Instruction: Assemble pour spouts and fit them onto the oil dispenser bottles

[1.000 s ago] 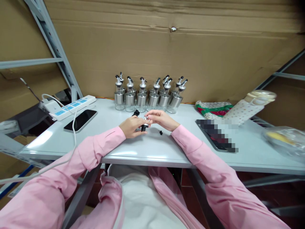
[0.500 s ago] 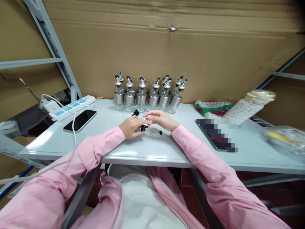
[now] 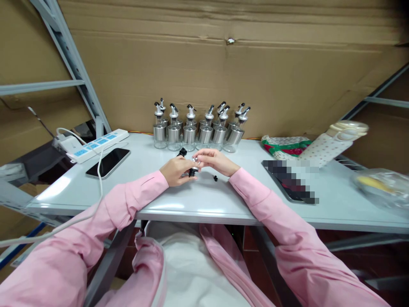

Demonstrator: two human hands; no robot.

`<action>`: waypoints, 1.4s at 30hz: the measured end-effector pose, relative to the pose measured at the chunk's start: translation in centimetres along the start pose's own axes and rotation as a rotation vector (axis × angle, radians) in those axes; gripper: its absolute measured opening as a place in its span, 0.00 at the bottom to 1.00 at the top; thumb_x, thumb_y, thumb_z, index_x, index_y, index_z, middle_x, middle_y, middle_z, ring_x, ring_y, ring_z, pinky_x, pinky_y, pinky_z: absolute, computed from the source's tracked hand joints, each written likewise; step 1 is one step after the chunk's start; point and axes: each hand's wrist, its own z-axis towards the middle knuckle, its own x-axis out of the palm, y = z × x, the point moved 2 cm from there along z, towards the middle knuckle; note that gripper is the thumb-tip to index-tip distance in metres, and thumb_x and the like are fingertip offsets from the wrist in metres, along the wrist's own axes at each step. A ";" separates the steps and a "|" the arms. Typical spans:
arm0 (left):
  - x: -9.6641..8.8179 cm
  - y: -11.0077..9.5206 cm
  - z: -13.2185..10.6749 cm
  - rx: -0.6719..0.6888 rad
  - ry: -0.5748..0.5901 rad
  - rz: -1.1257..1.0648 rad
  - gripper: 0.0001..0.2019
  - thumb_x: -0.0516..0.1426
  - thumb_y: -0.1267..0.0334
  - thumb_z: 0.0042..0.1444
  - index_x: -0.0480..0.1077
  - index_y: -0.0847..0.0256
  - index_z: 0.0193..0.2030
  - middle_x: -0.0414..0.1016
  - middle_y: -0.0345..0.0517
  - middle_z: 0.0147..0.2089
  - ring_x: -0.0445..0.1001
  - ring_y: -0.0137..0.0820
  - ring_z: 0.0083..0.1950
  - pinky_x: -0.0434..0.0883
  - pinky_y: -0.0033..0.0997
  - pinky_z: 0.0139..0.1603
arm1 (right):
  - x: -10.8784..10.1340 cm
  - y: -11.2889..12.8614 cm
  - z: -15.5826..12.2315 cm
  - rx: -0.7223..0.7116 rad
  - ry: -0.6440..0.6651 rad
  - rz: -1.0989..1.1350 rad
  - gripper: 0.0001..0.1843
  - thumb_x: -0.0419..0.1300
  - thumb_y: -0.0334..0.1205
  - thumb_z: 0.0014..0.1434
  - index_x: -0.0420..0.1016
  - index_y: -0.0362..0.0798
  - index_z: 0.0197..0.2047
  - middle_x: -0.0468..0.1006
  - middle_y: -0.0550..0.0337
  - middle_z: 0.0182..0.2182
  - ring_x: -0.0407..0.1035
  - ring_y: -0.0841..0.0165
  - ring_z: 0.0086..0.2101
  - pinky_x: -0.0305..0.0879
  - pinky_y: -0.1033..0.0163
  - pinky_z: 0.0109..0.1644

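Note:
Low over the table, my left hand (image 3: 175, 171) is closed around a bottle pourer (image 3: 192, 172) with a black ribbed stopper and a silvery top. My right hand (image 3: 217, 161) meets it from the other side, thumb and fingers pinched at the pourer's silvery spout end; the fingers hide part of it. Just behind my left hand lies a black ribbed part (image 3: 182, 152), partly covered. A tiny black piece (image 3: 215, 178) rests on the table below my right hand.
Several glass-and-steel bottles (image 3: 189, 134) with pourers stand at the back by the cardboard. A phone (image 3: 109, 162) and power strip (image 3: 96, 145) lie left, a cable crossing my left sleeve. On the right are a dark device (image 3: 284, 181), a dotted tumbler (image 3: 326, 147) and a plastic-wrapped bowl (image 3: 383, 187).

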 end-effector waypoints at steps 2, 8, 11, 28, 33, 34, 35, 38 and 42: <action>0.0 0.0 0.0 0.006 -0.005 0.003 0.14 0.51 0.54 0.57 0.65 0.62 0.43 0.76 0.45 0.36 0.73 0.28 0.32 0.63 0.31 0.44 | 0.0 0.0 0.0 0.000 0.003 0.004 0.16 0.65 0.46 0.46 0.73 0.44 0.35 0.76 0.65 0.23 0.71 0.74 0.22 0.67 0.64 0.35; 0.0 0.0 -0.1 0.017 -0.006 0.008 0.13 0.51 0.55 0.57 0.65 0.61 0.43 0.76 0.45 0.37 0.73 0.29 0.33 0.63 0.31 0.43 | 0.1 0.1 -0.1 0.001 0.003 0.022 0.16 0.65 0.47 0.45 0.73 0.44 0.34 0.76 0.64 0.23 0.72 0.74 0.22 0.67 0.65 0.35; 0.1 0.0 -0.1 0.002 0.010 0.012 0.14 0.51 0.54 0.57 0.65 0.61 0.44 0.76 0.45 0.36 0.73 0.29 0.32 0.63 0.32 0.43 | 0.1 0.1 0.0 -0.003 0.004 0.021 0.16 0.64 0.46 0.46 0.73 0.43 0.34 0.76 0.63 0.24 0.72 0.74 0.22 0.67 0.65 0.35; 0.0 -0.1 0.0 0.002 0.021 0.022 0.14 0.50 0.54 0.58 0.65 0.61 0.43 0.76 0.42 0.35 0.70 0.27 0.28 0.61 0.31 0.43 | 0.0 0.0 0.0 -0.001 0.011 0.024 0.16 0.64 0.46 0.47 0.73 0.43 0.35 0.77 0.63 0.25 0.72 0.73 0.23 0.67 0.66 0.35; 0.0 0.0 0.0 -0.030 0.076 0.038 0.16 0.48 0.51 0.59 0.66 0.60 0.43 0.76 0.43 0.36 0.71 0.27 0.31 0.60 0.31 0.44 | 0.1 0.0 0.0 -0.007 0.016 0.024 0.15 0.64 0.45 0.47 0.73 0.43 0.34 0.77 0.63 0.25 0.72 0.73 0.23 0.67 0.66 0.35; 0.0 0.0 0.0 -0.034 0.080 0.041 0.16 0.47 0.51 0.59 0.66 0.60 0.43 0.76 0.43 0.36 0.71 0.28 0.31 0.60 0.31 0.44 | 0.1 0.0 0.0 -0.009 0.018 0.024 0.15 0.64 0.45 0.47 0.73 0.43 0.34 0.77 0.63 0.25 0.72 0.73 0.23 0.67 0.66 0.35; 0.0 0.0 0.0 -0.033 0.079 0.041 0.16 0.47 0.51 0.59 0.66 0.60 0.44 0.76 0.43 0.36 0.71 0.28 0.31 0.60 0.31 0.44 | 0.1 0.0 0.0 -0.011 0.021 0.024 0.15 0.64 0.45 0.47 0.73 0.43 0.35 0.76 0.63 0.25 0.72 0.73 0.23 0.67 0.65 0.35; 0.0 0.0 0.0 -0.017 0.053 0.032 0.15 0.48 0.52 0.59 0.66 0.60 0.44 0.76 0.42 0.36 0.71 0.27 0.30 0.60 0.31 0.44 | 0.0 -0.1 0.0 -0.016 0.024 0.017 0.15 0.64 0.44 0.47 0.73 0.43 0.35 0.76 0.63 0.25 0.72 0.73 0.23 0.67 0.65 0.35; 0.0 -0.1 -0.1 -0.006 0.016 0.009 0.14 0.50 0.53 0.58 0.66 0.61 0.43 0.77 0.42 0.37 0.71 0.26 0.28 0.61 0.31 0.43 | -0.2 -0.5 0.2 -0.016 0.023 -0.004 0.15 0.66 0.41 0.45 0.73 0.43 0.36 0.77 0.63 0.24 0.71 0.74 0.24 0.67 0.65 0.35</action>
